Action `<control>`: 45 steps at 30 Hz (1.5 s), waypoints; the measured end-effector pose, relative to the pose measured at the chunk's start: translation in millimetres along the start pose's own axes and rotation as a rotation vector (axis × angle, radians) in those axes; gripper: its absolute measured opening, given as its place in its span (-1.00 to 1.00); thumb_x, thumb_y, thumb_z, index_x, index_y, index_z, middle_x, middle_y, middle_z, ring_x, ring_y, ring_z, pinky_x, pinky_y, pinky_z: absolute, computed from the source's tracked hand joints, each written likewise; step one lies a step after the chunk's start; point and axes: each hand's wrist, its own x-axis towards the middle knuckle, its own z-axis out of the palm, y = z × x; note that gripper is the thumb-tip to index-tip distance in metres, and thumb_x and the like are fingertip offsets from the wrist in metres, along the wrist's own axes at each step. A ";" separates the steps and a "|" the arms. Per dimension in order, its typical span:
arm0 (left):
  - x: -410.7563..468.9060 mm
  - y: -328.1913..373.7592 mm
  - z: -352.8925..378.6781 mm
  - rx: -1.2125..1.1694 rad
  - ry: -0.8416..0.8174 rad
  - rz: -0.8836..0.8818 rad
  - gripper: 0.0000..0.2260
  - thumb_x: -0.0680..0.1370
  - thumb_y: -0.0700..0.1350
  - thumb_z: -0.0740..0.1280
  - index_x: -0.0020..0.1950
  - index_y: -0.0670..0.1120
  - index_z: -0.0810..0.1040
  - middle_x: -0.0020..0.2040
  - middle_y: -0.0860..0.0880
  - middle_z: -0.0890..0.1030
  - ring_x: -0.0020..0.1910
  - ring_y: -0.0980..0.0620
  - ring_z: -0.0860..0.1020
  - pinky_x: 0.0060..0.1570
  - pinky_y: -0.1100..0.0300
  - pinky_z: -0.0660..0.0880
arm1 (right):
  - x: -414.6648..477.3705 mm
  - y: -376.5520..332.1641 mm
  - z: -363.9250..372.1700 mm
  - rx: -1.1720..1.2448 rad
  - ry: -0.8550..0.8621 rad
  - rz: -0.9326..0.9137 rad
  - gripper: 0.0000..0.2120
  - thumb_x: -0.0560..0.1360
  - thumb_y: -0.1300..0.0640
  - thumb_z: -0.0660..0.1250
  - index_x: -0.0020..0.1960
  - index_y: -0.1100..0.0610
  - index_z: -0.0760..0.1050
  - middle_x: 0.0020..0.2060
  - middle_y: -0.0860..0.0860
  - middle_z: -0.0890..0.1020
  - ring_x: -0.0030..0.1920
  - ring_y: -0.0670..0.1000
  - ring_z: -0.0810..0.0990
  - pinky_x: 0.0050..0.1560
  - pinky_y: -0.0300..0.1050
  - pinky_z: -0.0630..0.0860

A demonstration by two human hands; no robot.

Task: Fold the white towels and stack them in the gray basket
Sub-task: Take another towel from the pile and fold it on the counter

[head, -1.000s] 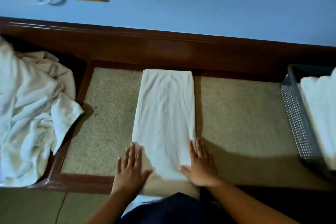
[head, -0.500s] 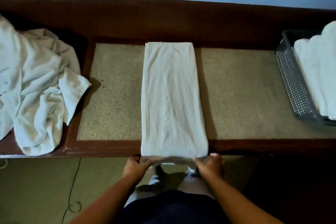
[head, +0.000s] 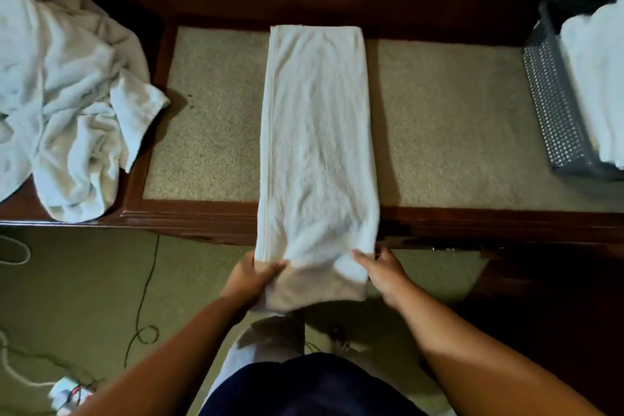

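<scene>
White stack (head: 594, 78) sits in the basket (head: 553, 105) right of the long towel (head: 317, 132) (half folded), whose near corners the left hand (head: 248, 277) and right hand (head: 381, 272) pinch; a heap (head: 67, 105) left of it waits.

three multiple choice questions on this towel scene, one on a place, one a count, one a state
1. Where does the basket stand?
A) right end of the bench
B) left end of it
C) on the floor

2. How many hands grip the long towel?
A) none
B) one
C) two

3. How does the pile at the left lie?
A) folded flat
B) crumpled
C) rolled

Answers:
1 A: it sits at the view's right edge, on the bench top.
2 C: the left hand and the right hand each pinch a near corner.
3 B: it is a wrinkled heap with loose ends hanging out.
</scene>
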 end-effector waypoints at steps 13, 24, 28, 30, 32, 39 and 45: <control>-67.4 -15.5 36.6 -0.056 0.210 0.088 -0.64 0.57 -0.02 0.42 0.28 -0.15 0.47 0.08 -0.14 0.60 0.00 -0.12 0.63 -0.10 -0.11 0.68 | -71.2 40.7 -46.2 -0.206 -0.045 -0.180 -0.71 0.63 -0.08 0.26 0.19 0.12 0.51 -0.06 0.10 0.67 -0.28 -0.04 0.59 -0.20 -0.14 0.51; -119.7 -71.2 63.6 -0.039 0.224 0.112 -0.54 0.63 -0.09 0.32 0.50 -0.03 0.27 0.21 -0.13 0.53 0.00 -0.12 0.62 -0.06 -0.12 0.66 | -106.5 99.6 -54.0 -0.242 -0.074 -0.136 -0.79 0.64 0.03 0.25 0.22 0.09 0.46 0.04 0.05 0.62 -0.22 -0.06 0.61 -0.20 -0.19 0.53; -137.8 -89.9 73.8 0.002 0.186 0.140 -0.41 0.63 -0.13 0.31 0.60 0.11 0.14 0.25 -0.07 0.52 0.03 -0.12 0.63 -0.02 -0.11 0.65 | -115.4 123.4 -58.2 -0.259 -0.076 -0.108 -0.81 0.64 0.04 0.24 0.22 0.07 0.46 0.03 0.04 0.62 -0.19 -0.05 0.62 -0.17 -0.18 0.54; -148.1 -93.0 77.5 -0.004 0.155 0.134 -0.32 0.65 -0.18 0.28 0.64 0.17 0.01 0.27 -0.02 0.44 0.04 -0.12 0.62 -0.05 0.00 0.66 | -118.9 132.9 -58.7 -0.276 -0.078 -0.102 -0.82 0.65 0.05 0.24 0.22 0.06 0.45 0.03 0.03 0.62 -0.18 -0.06 0.62 -0.17 -0.19 0.55; -151.4 -95.9 78.5 0.026 0.154 0.141 -0.29 0.66 -0.20 0.27 0.63 0.22 -0.06 0.25 -0.02 0.45 0.01 -0.10 0.63 -0.03 0.02 0.64 | -121.0 138.7 -58.4 -0.279 -0.081 -0.104 -0.82 0.64 0.05 0.25 0.22 0.05 0.45 0.03 0.03 0.62 -0.18 -0.06 0.62 -0.16 -0.20 0.55; -153.3 -104.0 74.1 0.174 0.123 0.281 -0.42 0.67 -0.20 0.22 0.31 0.56 0.31 0.03 -0.02 0.67 -0.26 0.13 0.56 -0.05 0.07 0.60 | -124.1 148.2 -58.6 -0.259 -0.041 -0.151 -0.80 0.62 0.08 0.28 0.23 0.06 0.40 0.05 -0.01 0.59 -0.23 -0.08 0.63 0.00 -0.10 0.62; -165.3 -99.2 70.4 0.007 0.090 0.255 -0.67 0.68 -0.25 0.21 0.15 0.15 0.64 -0.06 -0.02 0.66 -0.37 0.11 0.55 -0.24 0.12 0.61 | -136.4 145.1 -54.1 -0.273 0.058 -0.257 -0.61 0.61 0.11 0.30 0.27 -0.11 0.14 0.04 0.01 0.57 -0.24 -0.04 0.66 -0.21 -0.19 0.61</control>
